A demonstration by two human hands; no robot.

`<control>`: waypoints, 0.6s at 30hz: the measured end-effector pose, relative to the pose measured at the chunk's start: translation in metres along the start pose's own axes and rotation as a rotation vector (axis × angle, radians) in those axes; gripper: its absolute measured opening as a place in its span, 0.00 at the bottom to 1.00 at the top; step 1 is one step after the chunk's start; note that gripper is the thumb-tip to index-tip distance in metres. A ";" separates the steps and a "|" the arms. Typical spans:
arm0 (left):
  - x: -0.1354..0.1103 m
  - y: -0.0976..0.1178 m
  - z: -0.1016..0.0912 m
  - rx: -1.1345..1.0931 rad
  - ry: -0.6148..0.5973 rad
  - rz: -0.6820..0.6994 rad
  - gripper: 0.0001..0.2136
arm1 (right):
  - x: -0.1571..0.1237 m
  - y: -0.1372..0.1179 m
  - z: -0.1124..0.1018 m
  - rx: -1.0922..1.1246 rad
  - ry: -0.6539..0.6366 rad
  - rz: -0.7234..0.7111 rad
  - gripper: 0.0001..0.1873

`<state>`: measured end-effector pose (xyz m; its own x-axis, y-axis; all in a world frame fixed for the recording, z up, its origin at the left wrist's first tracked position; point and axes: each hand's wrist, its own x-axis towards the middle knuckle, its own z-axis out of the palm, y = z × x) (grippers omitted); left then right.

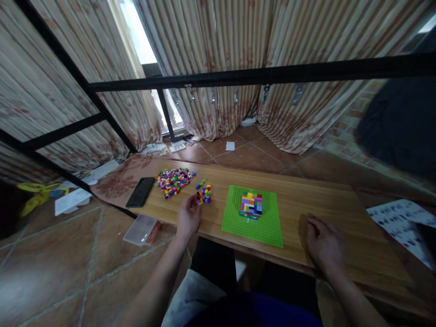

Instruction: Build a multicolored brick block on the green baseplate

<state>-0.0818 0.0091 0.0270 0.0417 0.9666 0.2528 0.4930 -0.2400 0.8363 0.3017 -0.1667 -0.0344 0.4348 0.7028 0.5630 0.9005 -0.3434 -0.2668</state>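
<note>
A green baseplate (265, 227) lies on the wooden table (340, 204) with a small multicoloured brick block (251, 204) built on its middle. To its left sits a small cluster of loose bricks (204, 194), and further left a larger pile of coloured bricks (173, 179). My left hand (188, 217) rests at the small cluster with its fingers curled at the bricks; what it pinches is too small to make out. My right hand (323, 243) lies on the bare table right of the baseplate, fingers loosely curled, holding nothing visible.
A black phone (141, 191) lies on the table's left end, on a patterned cloth. A clear plastic box (142, 230) and white items lie on the tiled floor at left. A black metal frame (259, 72) crosses above the table. Curtains hang behind.
</note>
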 end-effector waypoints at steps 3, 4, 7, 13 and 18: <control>0.000 -0.007 -0.018 0.237 -0.019 -0.049 0.14 | 0.000 0.001 0.000 -0.018 -0.013 0.001 0.19; -0.002 -0.007 -0.020 0.298 -0.036 -0.055 0.13 | 0.000 0.000 0.000 -0.024 -0.009 0.005 0.19; -0.007 -0.004 -0.018 0.424 -0.071 -0.025 0.10 | 0.000 -0.001 -0.002 -0.037 0.002 -0.006 0.20; -0.006 0.001 -0.007 0.480 -0.085 0.045 0.06 | 0.001 -0.004 -0.004 -0.028 0.014 -0.025 0.19; -0.008 0.005 -0.001 0.274 -0.075 -0.045 0.05 | 0.002 -0.006 -0.004 0.000 -0.004 0.014 0.19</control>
<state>-0.0809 0.0005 0.0295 0.0735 0.9821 0.1733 0.7117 -0.1734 0.6807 0.2970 -0.1662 -0.0286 0.4475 0.7005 0.5559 0.8943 -0.3532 -0.2748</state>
